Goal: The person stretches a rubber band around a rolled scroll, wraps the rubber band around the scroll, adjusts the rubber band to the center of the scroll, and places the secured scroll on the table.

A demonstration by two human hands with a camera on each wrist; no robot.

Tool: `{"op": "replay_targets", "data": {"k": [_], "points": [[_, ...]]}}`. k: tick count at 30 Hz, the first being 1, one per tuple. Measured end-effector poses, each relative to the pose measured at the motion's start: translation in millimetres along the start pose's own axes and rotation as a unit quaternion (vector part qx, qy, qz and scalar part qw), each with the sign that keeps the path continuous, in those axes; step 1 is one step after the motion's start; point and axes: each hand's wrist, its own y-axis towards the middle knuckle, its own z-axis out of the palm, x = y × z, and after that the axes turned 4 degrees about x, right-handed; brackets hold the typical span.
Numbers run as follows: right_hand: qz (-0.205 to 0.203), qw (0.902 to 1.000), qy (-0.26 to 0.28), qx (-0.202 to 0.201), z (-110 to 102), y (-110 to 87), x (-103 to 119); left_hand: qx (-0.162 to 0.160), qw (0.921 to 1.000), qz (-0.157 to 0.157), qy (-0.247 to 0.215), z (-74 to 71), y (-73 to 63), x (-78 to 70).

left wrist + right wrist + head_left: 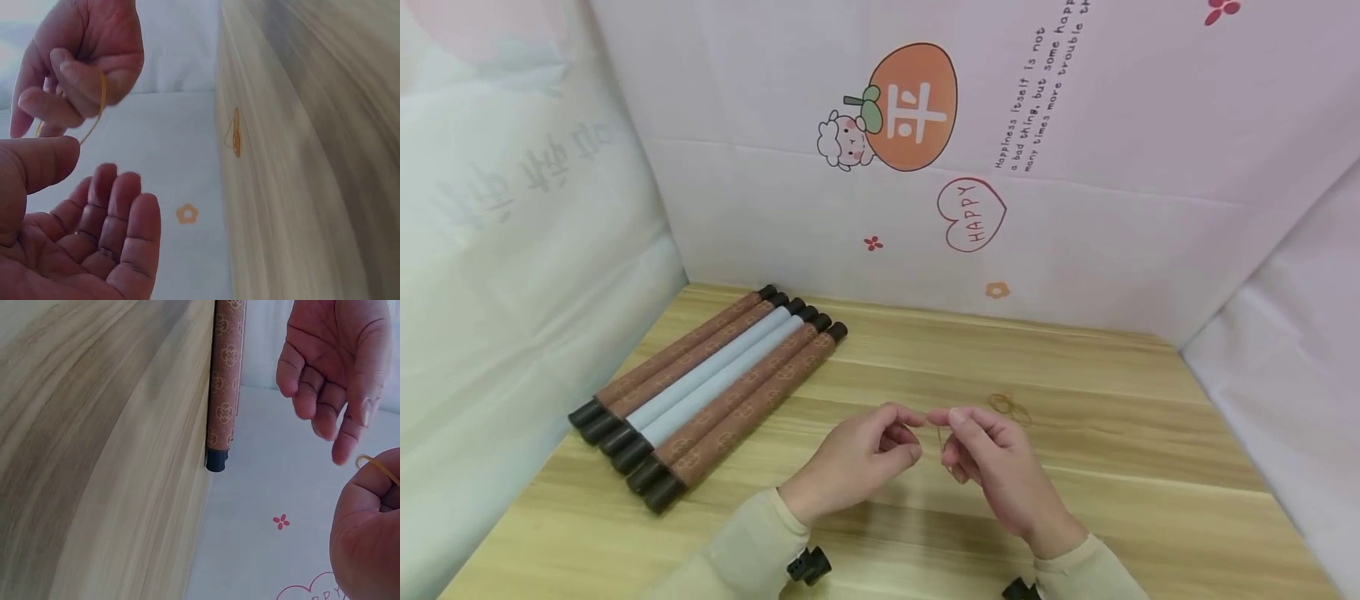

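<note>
A thin yellow rubber band [103,94] is looped over the curled fingers of my right hand [1003,462], whose thumb and forefinger pinch together in the head view. My left hand [850,458] is just to the left, its forefinger tip close to the right hand's fingertips. In the right wrist view, the left fingers [334,394] are loosely bent and hold nothing, a small gap from the band's end. Behind the right hand, several more rubber bands [237,144] lie on the wooden table.
At the left of the table [1112,400] several rods lie side by side: brown patterned rods [737,408] and pale blue rods [722,375], all with black end caps. A white printed cloth [760,208] stands as a wall behind, with more cloth at both sides.
</note>
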Motion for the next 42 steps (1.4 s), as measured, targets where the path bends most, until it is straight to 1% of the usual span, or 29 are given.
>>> {"op": "replay_targets", "data": {"k": [2, 4, 5, 7, 8, 10, 13, 14, 16, 19, 21, 23, 27, 33, 42], "points": [[0.002, 1.0000, -0.006, -0.005, -1.2, -0.6, -0.3, -0.006, 0.9990, -0.003, 0.043, -5.4, 2.2, 1.9], [0.002, 0.9998, -0.016, -0.008, -2.3, -1.3, -1.0, -0.015, 0.9953, -0.012, 0.095, -11.7, 4.3, 4.3], [0.003, 0.9997, -0.020, -0.010, -2.5, -1.7, -1.4, -0.020, 0.9918, -0.019, 0.125, -15.3, 5.1, 5.9], [0.005, 0.9995, -0.029, -0.010, -3.1, -2.4, -2.6, -0.032, 0.9819, -0.035, 0.184, -23.2, 6.4, 10.3], [0.005, 0.9994, -0.033, -0.009, -3.4, -2.9, -3.1, -0.040, 0.9751, -0.043, 0.214, -27.5, 6.9, 13.1], [0.005, 0.9993, -0.038, -0.008, -3.9, -3.5, -4.0, -0.057, 0.9592, -0.063, 0.270, -36.8, 7.6, 19.0], [0.005, 0.9990, -0.044, -0.008, -5.1, -4.5, -4.9, -0.073, 0.9303, -0.089, 0.349, -51.5, 8.1, 29.4], [0.004, 0.9989, -0.046, -0.008, -5.6, -5.0, -4.9, -0.075, 0.9216, -0.100, 0.367, -56.3, 8.1, 32.5], [0.003, 0.9987, -0.050, -0.007, -6.3, -5.6, -5.0, -0.071, 0.9070, -0.130, 0.394, -65.6, 8.4, 38.3], [0.000, 0.9984, -0.056, -0.006, -6.9, -6.0, -5.1, -0.057, 0.8926, -0.180, 0.409, -78.5, 9.1, 45.2], [-0.003, 0.9983, -0.058, -0.004, -7.2, -6.0, -5.5, -0.047, 0.8863, -0.210, 0.410, -85.6, 10.5, 49.1], [-0.007, 0.9983, -0.058, -0.002, -7.6, -6.1, -5.8, -0.038, 0.8810, -0.234, 0.409, -91.3, 12.2, 53.3], [-0.010, 0.9985, -0.054, 0.004, -7.9, -5.7, -6.8, -0.030, 0.8720, -0.270, 0.408, -98.8, 17.6, 61.4], [-0.008, 0.9988, -0.046, 0.015, -7.0, -4.4, -8.0, -0.023, 0.8619, -0.295, 0.412, -103.5, 27.1, 72.0], [-0.003, 0.9991, -0.039, 0.016, -9.3, -6.7, -8.0, -0.016, 0.8465, -0.314, 0.430, -104.0, 35.2, 84.5]]}}
